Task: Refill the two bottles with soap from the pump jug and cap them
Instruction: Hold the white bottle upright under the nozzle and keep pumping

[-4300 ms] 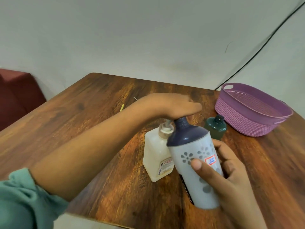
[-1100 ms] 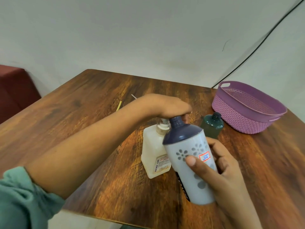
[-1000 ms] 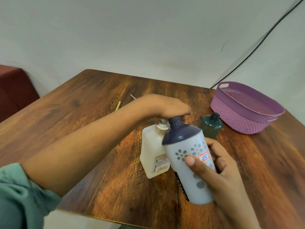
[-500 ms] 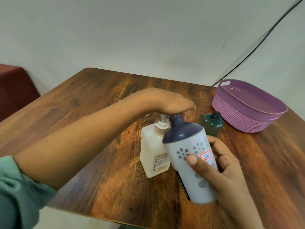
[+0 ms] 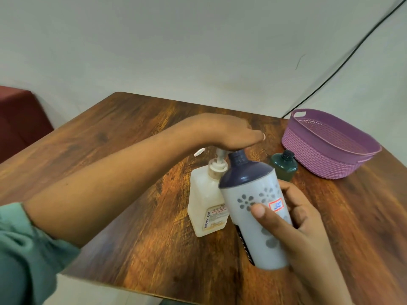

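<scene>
On a wood desk (image 5: 143, 238) by a pale wall (image 5: 198, 51), right fingers (image 5: 262, 214) grip a grey flowered bottle (image 5: 255, 238), flat left fingers (image 5: 248, 139) press the jug (image 5: 204, 201) pump (image 5: 218, 164).

The bench (image 5: 123, 128) is dark-grained wood with a smooth, faintly shiny finish, and the basket (image 5: 312, 150) is matt purple plastic moulded in a rough weave. The pump jug (image 5: 203, 194) is cloudy cream plastic with a paper label (image 5: 217, 216), the grey bottle (image 5: 257, 234) frosted matt plastic under a smooth dark shoulder, the green bottle (image 5: 284, 169) glossy plastic.
</scene>
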